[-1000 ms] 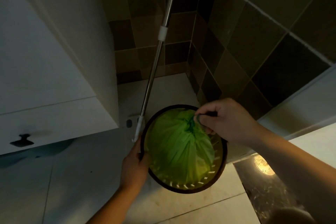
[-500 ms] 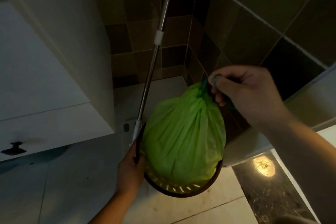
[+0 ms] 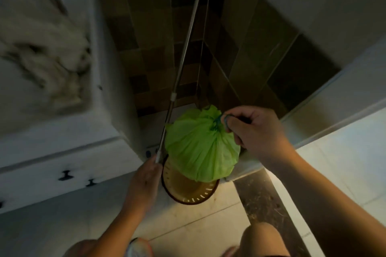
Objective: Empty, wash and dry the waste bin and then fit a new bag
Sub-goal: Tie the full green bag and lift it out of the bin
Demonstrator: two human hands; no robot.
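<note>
Head view: green bag (image 3: 201, 148) lifted almost clear of the bin (image 3: 189, 191).
Right hand (image 3: 257, 131) pinches the tied neck; left hand (image 3: 144, 183) grips the bin rim. Advice: lift straight up, keep the bin pinned to the floor.

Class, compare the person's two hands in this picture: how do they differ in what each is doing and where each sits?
The right hand pinches the tied neck of the green bag, while the left hand holds the bin at its rim. The right hand is raised above the bin; the left sits lower, beside the mop pole. Both are bare and both are gripping something.
</note>
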